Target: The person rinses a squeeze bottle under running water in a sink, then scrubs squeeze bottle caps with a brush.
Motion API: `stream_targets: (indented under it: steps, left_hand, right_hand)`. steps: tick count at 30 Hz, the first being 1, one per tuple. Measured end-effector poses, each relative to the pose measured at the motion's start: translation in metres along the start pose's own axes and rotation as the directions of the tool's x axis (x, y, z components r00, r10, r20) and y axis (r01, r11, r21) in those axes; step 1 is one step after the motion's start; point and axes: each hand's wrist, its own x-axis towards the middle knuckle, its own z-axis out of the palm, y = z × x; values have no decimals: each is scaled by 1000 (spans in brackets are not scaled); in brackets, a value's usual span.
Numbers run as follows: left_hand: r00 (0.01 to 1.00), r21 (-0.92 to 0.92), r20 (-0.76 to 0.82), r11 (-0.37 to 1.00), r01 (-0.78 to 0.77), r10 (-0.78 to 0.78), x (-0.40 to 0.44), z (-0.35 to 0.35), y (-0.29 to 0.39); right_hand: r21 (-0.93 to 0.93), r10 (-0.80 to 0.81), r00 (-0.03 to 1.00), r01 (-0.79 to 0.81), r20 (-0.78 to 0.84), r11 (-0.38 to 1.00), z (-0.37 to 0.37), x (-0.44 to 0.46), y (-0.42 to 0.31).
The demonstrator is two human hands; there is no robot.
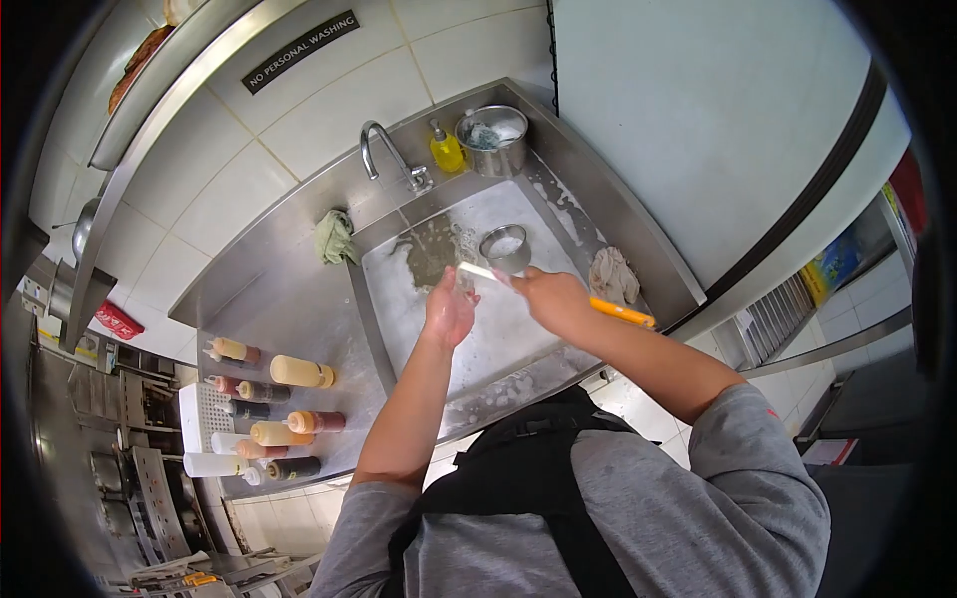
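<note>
My right hand (556, 302) is closed around a long tool with an orange handle (623, 312) and a narrow white end (480, 270). The tool's exact kind cannot be made out. My left hand (452, 311), wet and with fingers curled, is at the white end; what lies in its fingers is unclear. Both hands are over a sink (374, 344) of sudsy water (409, 324). A round metal container (505, 249) with suds in it sits just beyond my hands.
Behind the sink are a curved tap (374, 149), a yellow soap bottle (446, 149) and a steel pot (493, 143). A green cloth (335, 237) lies left, a pale cloth (613, 276) right. Several sauce bottles (302, 372) lie on the left steel counter (269, 309).
</note>
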Motion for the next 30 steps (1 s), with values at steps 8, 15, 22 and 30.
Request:
stream_targets:
  steps: [8,15,22,30]
  left_hand:
    - [997,-177,-19,981,76,-81,-8,5,0]
    - [998,-150,-22,987,58,-61,-16,12,12]
    - [999,-179,3,983,34,-34,-23,25,20]
    - [997,-183,16,980,-74,78,-27,40,29]
  right_hand:
    - [-12,-56,997,55,-53,998,5,0,-3]
    - [-34,-76,997,76,-4,997,3,-8,-16]
    - [-37,-77,997,75,-30,996,-14,-11,-15]
    - [88,-18,999,20,-26,996,-19,-15,-27]
